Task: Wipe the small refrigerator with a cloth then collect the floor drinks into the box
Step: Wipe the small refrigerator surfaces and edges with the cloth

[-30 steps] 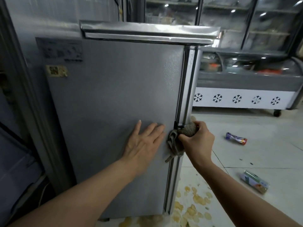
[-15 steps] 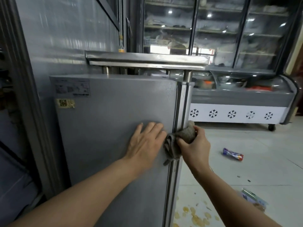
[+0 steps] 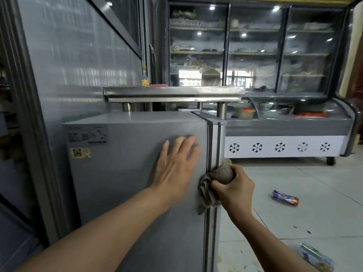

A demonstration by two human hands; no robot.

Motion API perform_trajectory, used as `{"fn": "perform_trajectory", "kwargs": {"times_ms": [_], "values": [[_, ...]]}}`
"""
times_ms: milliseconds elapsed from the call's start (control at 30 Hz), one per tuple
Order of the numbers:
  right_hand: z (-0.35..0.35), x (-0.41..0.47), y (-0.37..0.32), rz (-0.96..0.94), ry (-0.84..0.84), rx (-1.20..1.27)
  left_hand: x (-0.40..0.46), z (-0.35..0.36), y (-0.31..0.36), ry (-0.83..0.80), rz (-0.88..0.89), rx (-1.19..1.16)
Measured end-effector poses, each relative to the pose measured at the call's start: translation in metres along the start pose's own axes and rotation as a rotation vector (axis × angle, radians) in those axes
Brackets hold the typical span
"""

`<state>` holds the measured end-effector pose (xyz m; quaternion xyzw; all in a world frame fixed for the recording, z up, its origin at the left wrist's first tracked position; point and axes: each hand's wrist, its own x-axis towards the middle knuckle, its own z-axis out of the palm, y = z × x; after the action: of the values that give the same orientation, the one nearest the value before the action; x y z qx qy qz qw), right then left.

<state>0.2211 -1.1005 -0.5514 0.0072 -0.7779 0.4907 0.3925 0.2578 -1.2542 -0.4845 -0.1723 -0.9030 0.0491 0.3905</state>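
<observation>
The small grey refrigerator (image 3: pixel 121 183) fills the middle left, its side panel facing me. My left hand (image 3: pixel 174 163) lies flat on that panel near the upper right corner, fingers spread. My right hand (image 3: pixel 235 190) grips a crumpled grey-brown cloth (image 3: pixel 214 183) and presses it against the door seam at the fridge's right edge. On the tiled floor lie two drinks: a purple and red one (image 3: pixel 285 198) at the right, and a green and blue can (image 3: pixel 314 257) near the bottom right, partly behind my right forearm. No box is in view.
A steel shelf (image 3: pixel 172 93) stands on posts just above the fridge, with a small bottle (image 3: pixel 145 79) on it. A glass-door display cooler (image 3: pixel 255 50) and a low freezer with snowflake marks (image 3: pixel 280 148) line the back. A grey metal wall (image 3: pixel 68 55) rises at left.
The view has tilted up, so the fridge top and the shelf now sit lower in frame. Both hands have moved up the fridge, the cloth sliding higher along the door seam.
</observation>
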Motion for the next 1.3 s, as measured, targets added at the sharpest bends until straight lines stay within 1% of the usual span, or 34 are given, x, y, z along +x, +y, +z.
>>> {"fn": "perform_trajectory", "kwargs": {"times_ms": [200,367,533,667,767,867,933,1000,1067,1133,1167,1233,1300], "values": [[-0.01,0.048,-0.056,-0.088,0.092,0.026,0.024,-0.014,-0.005,0.09,-0.1,-0.042],[-0.017,0.078,-0.09,-0.125,0.133,0.007,0.037,-0.016,-0.009,0.115,-0.13,-0.044],[-0.019,0.085,-0.097,-0.22,0.082,-0.065,0.045,-0.014,-0.004,0.177,-0.166,-0.069],[-0.022,0.088,-0.101,-0.298,0.029,-0.1,0.055,-0.017,-0.005,0.192,-0.201,-0.104],[-0.023,0.091,-0.102,-0.276,0.013,-0.096,0.06,-0.023,-0.007,0.165,-0.224,-0.131],[-0.025,0.096,-0.106,-0.212,-0.028,-0.059,0.067,-0.032,-0.008,0.087,-0.236,-0.146],[-0.029,0.1,-0.11,-0.126,-0.082,-0.017,0.073,-0.04,-0.009,0.018,-0.242,-0.145],[-0.034,0.109,-0.113,0.042,-0.128,0.057,0.078,-0.048,-0.012,-0.049,-0.233,-0.137],[-0.041,0.12,-0.116,0.277,-0.16,0.185,0.082,-0.058,-0.015,-0.135,-0.21,-0.132],[-0.052,0.131,-0.118,0.508,-0.214,0.315,0.088,-0.068,-0.017,-0.259,-0.204,-0.154],[-0.06,0.135,-0.119,0.589,-0.257,0.332,0.092,-0.075,-0.018,-0.333,-0.2,-0.167],[-0.08,0.139,-0.12,0.651,-0.358,0.272,0.101,-0.087,-0.019,-0.475,-0.18,-0.194],[-0.103,0.142,-0.125,0.648,-0.429,0.163,0.109,-0.099,-0.021,-0.579,-0.161,-0.212]]}}
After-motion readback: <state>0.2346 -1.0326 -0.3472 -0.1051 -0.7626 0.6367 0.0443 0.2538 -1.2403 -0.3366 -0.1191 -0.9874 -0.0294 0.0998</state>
